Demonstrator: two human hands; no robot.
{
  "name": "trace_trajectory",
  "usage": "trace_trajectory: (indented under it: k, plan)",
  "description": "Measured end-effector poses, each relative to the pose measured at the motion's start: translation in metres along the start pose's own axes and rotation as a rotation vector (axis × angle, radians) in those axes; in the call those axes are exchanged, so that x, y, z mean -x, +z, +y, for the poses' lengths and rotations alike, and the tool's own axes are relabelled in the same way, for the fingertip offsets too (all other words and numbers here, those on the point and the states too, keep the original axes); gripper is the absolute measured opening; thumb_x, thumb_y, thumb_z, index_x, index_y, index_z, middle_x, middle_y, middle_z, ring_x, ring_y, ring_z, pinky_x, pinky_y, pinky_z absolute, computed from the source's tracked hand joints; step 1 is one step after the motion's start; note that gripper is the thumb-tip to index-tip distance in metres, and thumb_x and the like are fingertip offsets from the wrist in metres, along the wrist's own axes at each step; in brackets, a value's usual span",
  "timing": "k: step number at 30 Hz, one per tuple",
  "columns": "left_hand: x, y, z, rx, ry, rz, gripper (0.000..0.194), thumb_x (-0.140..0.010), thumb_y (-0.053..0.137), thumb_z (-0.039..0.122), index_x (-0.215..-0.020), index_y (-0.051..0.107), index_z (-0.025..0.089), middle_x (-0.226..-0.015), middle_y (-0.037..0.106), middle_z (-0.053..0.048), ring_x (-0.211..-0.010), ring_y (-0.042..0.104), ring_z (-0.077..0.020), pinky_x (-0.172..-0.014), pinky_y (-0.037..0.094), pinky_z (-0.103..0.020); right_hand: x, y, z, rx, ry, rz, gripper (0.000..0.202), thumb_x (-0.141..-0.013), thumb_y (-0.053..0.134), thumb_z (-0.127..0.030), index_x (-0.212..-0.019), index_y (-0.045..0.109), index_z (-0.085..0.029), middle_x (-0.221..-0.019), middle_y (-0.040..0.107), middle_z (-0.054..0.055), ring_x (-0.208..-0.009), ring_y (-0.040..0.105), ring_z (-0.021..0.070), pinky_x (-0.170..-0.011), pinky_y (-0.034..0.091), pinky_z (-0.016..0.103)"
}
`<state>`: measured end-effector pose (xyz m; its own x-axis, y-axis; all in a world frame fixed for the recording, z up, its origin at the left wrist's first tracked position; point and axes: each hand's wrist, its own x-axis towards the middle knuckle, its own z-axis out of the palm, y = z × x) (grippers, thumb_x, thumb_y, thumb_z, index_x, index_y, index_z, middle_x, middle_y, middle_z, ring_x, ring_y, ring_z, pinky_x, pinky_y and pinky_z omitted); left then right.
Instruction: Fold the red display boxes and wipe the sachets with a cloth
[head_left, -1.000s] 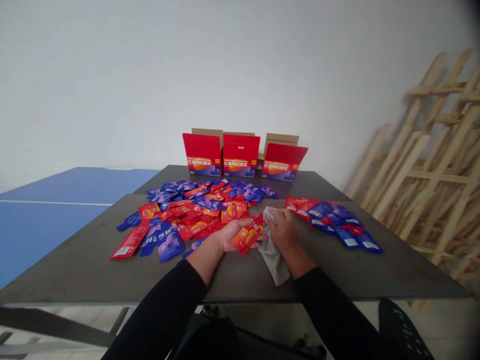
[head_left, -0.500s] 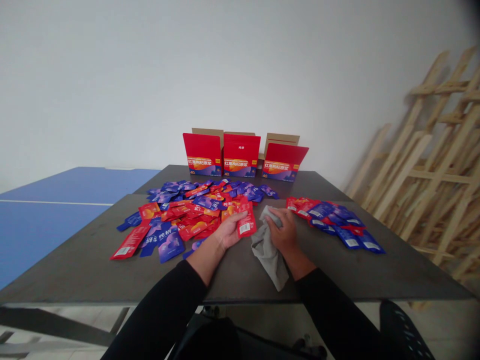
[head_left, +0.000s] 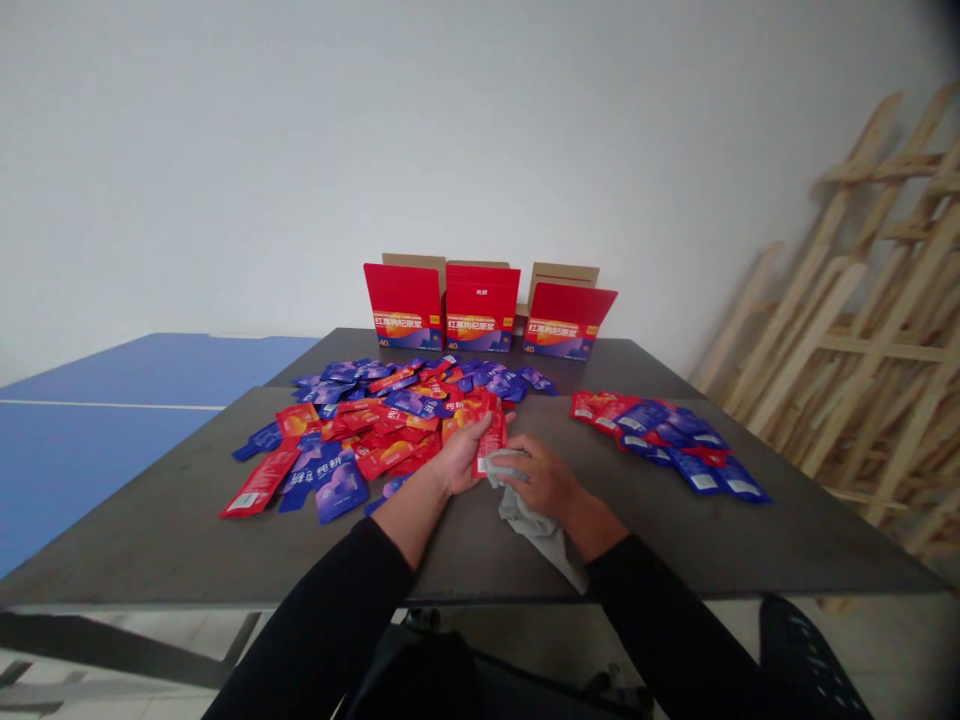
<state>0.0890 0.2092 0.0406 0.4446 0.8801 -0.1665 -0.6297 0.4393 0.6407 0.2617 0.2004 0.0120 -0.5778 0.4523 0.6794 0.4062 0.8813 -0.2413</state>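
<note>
A red pouch (head_left: 493, 436) is gripped in my left hand (head_left: 463, 458), its thumb lying across the printed face. My right hand (head_left: 546, 484) is closed on a grey cloth (head_left: 536, 527), which meets the lower end of the pouch and hides part of it. The rest of the cloth hangs down to the table near its front edge. To the left lies a loose heap of red and blue pouches (head_left: 382, 430). A smaller group of red and blue pouches (head_left: 664, 440) lies to the right of my right hand.
Three open red boxes stand at the back of the dark table (head_left: 660, 550): a left box (head_left: 405, 310), a middle box (head_left: 481, 310) and a right box (head_left: 564, 322). A blue table (head_left: 135, 440) adjoins at left. Wooden frames (head_left: 862, 330) lean at the right.
My right hand has brought the cloth leftward onto the lower end of the red pouch. Before, cloth and pouch were apart. My left hand has hardly moved.
</note>
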Motion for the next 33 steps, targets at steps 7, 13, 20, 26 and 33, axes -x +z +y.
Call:
trace_trajectory:
  k: [7, 13, 20, 26, 33]
  plan:
    - [0.006, -0.002, -0.009, -0.114, -0.188, -0.093, 0.037, -0.09, 0.056, 0.047, -0.097, 0.066, 0.012, -0.078, 0.07, -0.009, -0.067, 0.068, -0.0186, -0.068, 0.054, -0.031, 0.002, 0.0, 0.007, 0.168, 0.069, 0.105, 0.023, -0.089, 0.058, -0.022, -0.109, 0.07, -0.024, -0.102, 0.058, 0.008, -0.095, 0.057, 0.0211, -0.082, 0.053, 0.036]
    - [0.01, -0.001, -0.007, -0.283, -0.263, -0.084, 0.048, -0.088, 0.052, 0.057, -0.109, 0.064, 0.015, -0.091, 0.071, -0.012, -0.077, 0.069, -0.0225, -0.066, 0.056, -0.035, 0.001, -0.001, 0.007, 0.228, 0.174, 0.211, 0.024, -0.09, 0.056, -0.023, -0.111, 0.069, -0.022, -0.104, 0.057, 0.01, -0.097, 0.056, 0.0226, -0.085, 0.052, 0.038]
    - [0.011, -0.005, -0.004, -0.378, -0.349, -0.086, 0.058, -0.084, 0.051, 0.066, -0.102, 0.062, 0.012, -0.083, 0.069, -0.012, -0.07, 0.068, -0.0222, -0.057, 0.055, -0.032, 0.0, -0.004, 0.021, 0.232, 0.408, 0.364, 0.028, -0.092, 0.053, -0.032, -0.112, 0.067, -0.019, -0.101, 0.056, 0.01, -0.095, 0.057, 0.0224, -0.087, 0.052, 0.041]
    - [0.011, 0.0, 0.008, -0.122, -0.246, -0.117, 0.051, -0.086, 0.05, 0.063, -0.105, 0.06, 0.017, -0.088, 0.067, -0.009, -0.061, 0.063, -0.0173, -0.049, 0.049, -0.027, -0.002, -0.01, 0.015, 0.175, 0.341, 0.449, 0.027, -0.091, 0.055, -0.033, -0.113, 0.066, -0.021, -0.101, 0.056, 0.01, -0.095, 0.057, 0.0224, -0.088, 0.053, 0.042]
    - [0.005, -0.002, 0.001, -0.03, -0.2, 0.065, 0.061, -0.08, 0.047, 0.074, -0.074, 0.06, 0.014, -0.061, 0.059, -0.005, -0.053, 0.058, -0.0159, -0.048, 0.045, -0.026, -0.005, 0.003, -0.02, 0.015, -0.048, 0.175, 0.029, -0.09, 0.059, -0.03, -0.118, 0.062, -0.026, -0.105, 0.057, 0.008, -0.095, 0.058, 0.0198, -0.082, 0.055, 0.036]
